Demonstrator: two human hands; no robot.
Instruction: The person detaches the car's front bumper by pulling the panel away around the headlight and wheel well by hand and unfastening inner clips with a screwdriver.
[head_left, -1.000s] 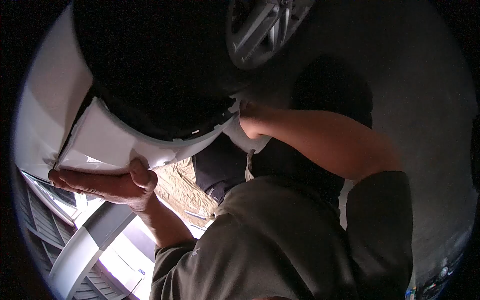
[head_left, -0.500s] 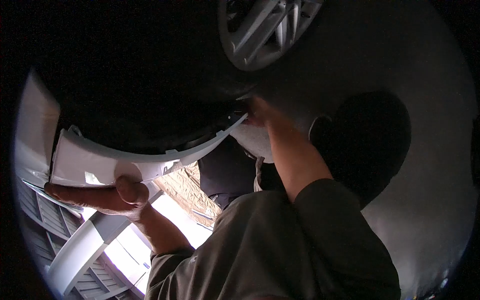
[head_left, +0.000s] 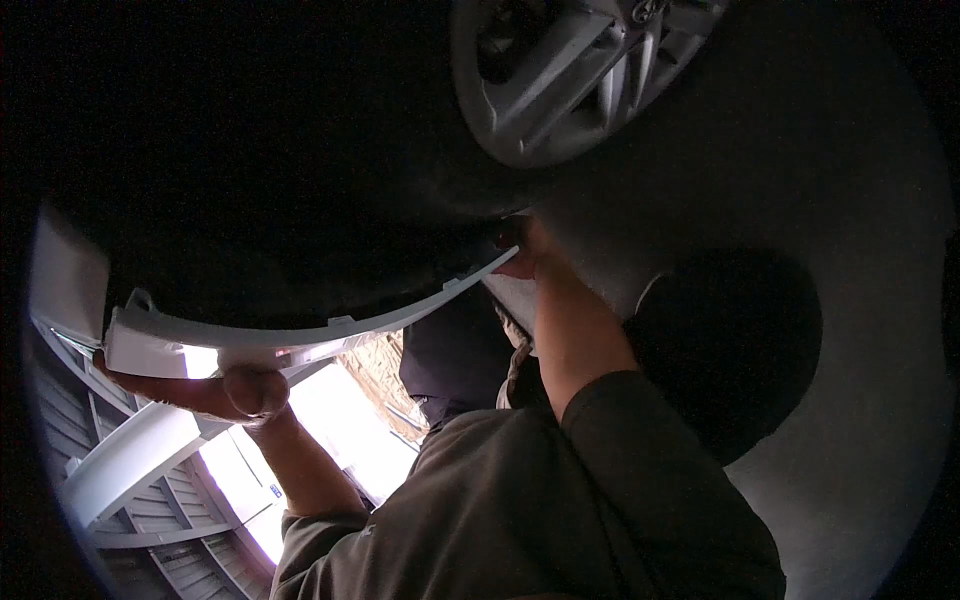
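1. Currently, the curved white panel (head_left: 300, 336) stretches between my two hands, on the near side of the wheel (head_left: 560, 95) and mostly to its left.
2. Left hand (head_left: 195, 393): laid flat, fingers straight, against the panel's near face at its broad left part; bracing, not clasping.
3. Right hand (head_left: 526, 250): at the thin right end. Shadow hides the fingers; cannot tell how firmly that grip closes.
4. Risks, my judgement: with one palm merely flat, the broad end could slide off if the panel tips. Uneven push at the ends could twist it; small tabs on the far edge could snag or crack. Left corner might scrape the neighbouring bodywork (head_left: 70, 270).
5. Long axis runs left to right, bowed toward me midway. Tapered tip points right and slightly far; broad end faces left, beside that bodywork.
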